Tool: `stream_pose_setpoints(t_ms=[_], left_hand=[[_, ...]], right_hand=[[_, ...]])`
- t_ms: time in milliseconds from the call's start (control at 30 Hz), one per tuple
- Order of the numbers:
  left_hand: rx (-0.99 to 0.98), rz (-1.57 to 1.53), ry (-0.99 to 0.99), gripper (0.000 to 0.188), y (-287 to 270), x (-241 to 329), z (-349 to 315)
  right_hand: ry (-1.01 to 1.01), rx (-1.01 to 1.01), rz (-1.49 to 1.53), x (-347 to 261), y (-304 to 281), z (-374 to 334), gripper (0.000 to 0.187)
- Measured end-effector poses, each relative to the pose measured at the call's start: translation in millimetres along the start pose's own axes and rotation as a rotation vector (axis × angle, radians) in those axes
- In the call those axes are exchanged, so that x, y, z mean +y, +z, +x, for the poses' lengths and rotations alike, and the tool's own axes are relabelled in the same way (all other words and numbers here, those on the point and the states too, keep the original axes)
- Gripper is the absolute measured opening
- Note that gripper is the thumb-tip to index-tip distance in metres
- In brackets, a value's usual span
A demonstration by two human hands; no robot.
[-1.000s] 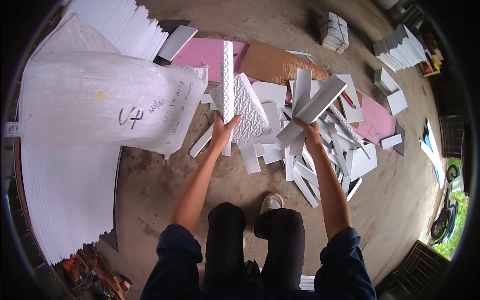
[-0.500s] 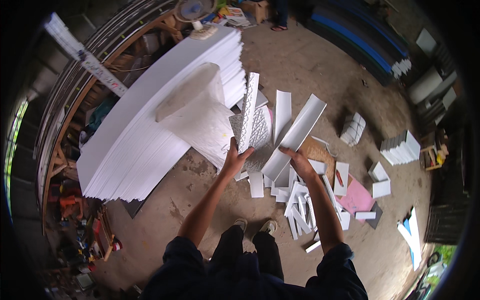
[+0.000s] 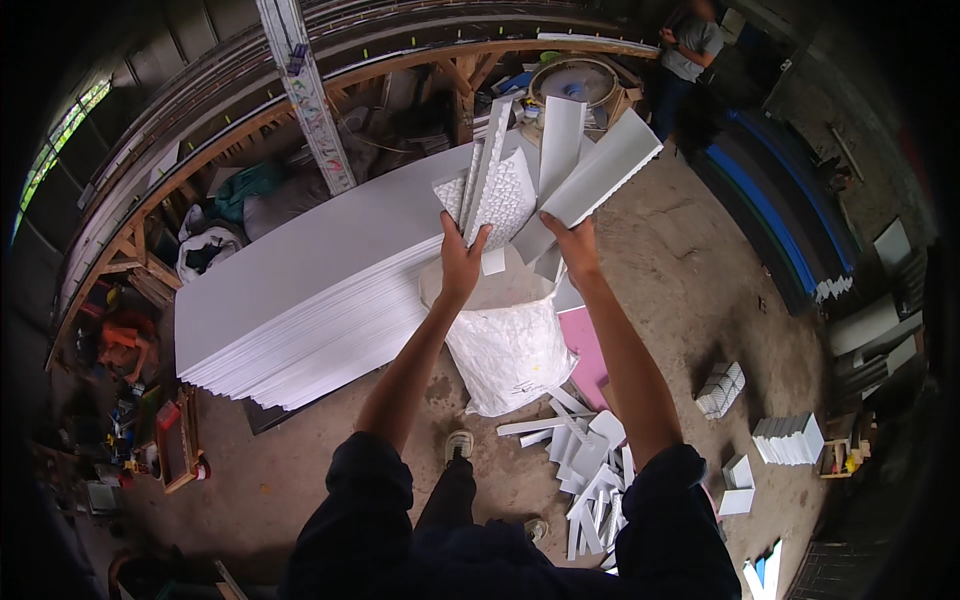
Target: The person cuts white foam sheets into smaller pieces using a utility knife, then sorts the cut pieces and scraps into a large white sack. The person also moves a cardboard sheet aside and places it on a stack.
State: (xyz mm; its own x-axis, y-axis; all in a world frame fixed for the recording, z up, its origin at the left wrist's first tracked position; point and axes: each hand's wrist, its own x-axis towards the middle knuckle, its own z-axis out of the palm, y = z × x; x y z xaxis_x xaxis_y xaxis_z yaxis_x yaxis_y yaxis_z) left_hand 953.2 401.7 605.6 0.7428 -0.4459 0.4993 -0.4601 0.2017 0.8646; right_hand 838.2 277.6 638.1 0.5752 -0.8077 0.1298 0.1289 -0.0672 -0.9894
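My left hand (image 3: pixel 462 258) is closed on narrow white strips and a white panel offcut with a raised pattern (image 3: pixel 507 190). In my right hand (image 3: pixel 574 246) is a wide white panel strip (image 3: pixel 608 168) with a ridged edge, gripped near its lower end. Another upright white strip (image 3: pixel 562 150) stands between the two hands; which hand holds it I cannot tell. Beneath the hands a white woven sack (image 3: pixel 515 345) stands on the floor, its mouth open. The bundle is raised above that mouth, and a few lower ends hang close over it.
A tall stack of white panels (image 3: pixel 300 285) lies left of the sack. Loose white offcuts (image 3: pixel 590 470) cover the floor near my feet, beside a pink sheet (image 3: pixel 588 350). Dark and blue long panels (image 3: pixel 770 210) lie at the right. A person (image 3: pixel 690 50) stands at the back.
Both hands have lifted the white pieces up and forward, over the sack. One foot has stepped ahead. The view has shifted, and the scattered offcuts now lie lower in it.
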Motion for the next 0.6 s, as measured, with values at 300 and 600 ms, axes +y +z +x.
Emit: stream_pose_setpoints(t_ms=[300,600], left_hand=[[-0.283,-0.228,-0.492,0.064,-14.6,-133.1,-18.3],[-0.367,-0.093,-0.339,0.050,-2.5,-151.7,-21.8]], right_hand=[[0.187,-0.003,-0.159,122.3,27.8,24.4,0.062],[0.059,-0.170,-0.472,150.2,21.5,25.1,0.029]])
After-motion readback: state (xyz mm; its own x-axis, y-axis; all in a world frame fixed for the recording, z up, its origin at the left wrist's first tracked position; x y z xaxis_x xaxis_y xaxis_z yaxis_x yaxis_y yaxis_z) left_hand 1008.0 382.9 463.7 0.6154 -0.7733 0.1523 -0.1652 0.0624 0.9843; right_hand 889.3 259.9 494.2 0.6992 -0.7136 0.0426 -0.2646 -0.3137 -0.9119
